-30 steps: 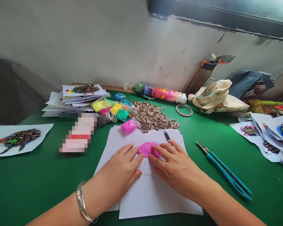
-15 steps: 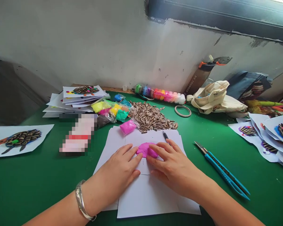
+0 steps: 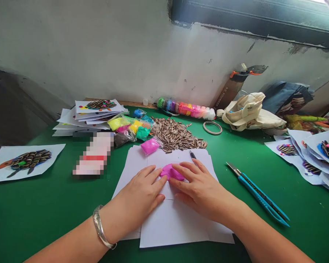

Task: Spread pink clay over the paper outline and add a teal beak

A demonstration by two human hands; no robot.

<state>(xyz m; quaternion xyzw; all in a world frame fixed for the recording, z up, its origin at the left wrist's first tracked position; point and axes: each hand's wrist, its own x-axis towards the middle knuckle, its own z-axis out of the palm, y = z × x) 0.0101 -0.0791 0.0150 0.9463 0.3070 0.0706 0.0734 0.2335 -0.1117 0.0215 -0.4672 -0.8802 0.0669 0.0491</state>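
A flat patch of pink clay (image 3: 169, 171) lies on the top sheet of a stack of white paper (image 3: 175, 223) in front of me. My left hand (image 3: 141, 195) rests flat on the paper, its fingertips pressing the clay's left edge. My right hand (image 3: 200, 190) lies flat too, fingers stretched over the clay's right side. A silver bangle (image 3: 100, 226) circles my left wrist. Part of a dark pen (image 3: 192, 155) shows just beyond my right fingers.
A heap of striped sunflower seeds (image 3: 177, 137) and small bags of coloured clay (image 3: 134, 128) lie behind the paper. A blue utility knife (image 3: 259, 195) sits to the right. Finished seed pictures (image 3: 24, 160) lie left and right. A cloth bag (image 3: 249, 113) and a tape ring (image 3: 213, 127) stand by the wall.
My fingers have crept further over the pink clay, covering more of it. The view has shifted slightly; both hands stay pressed on the paper.
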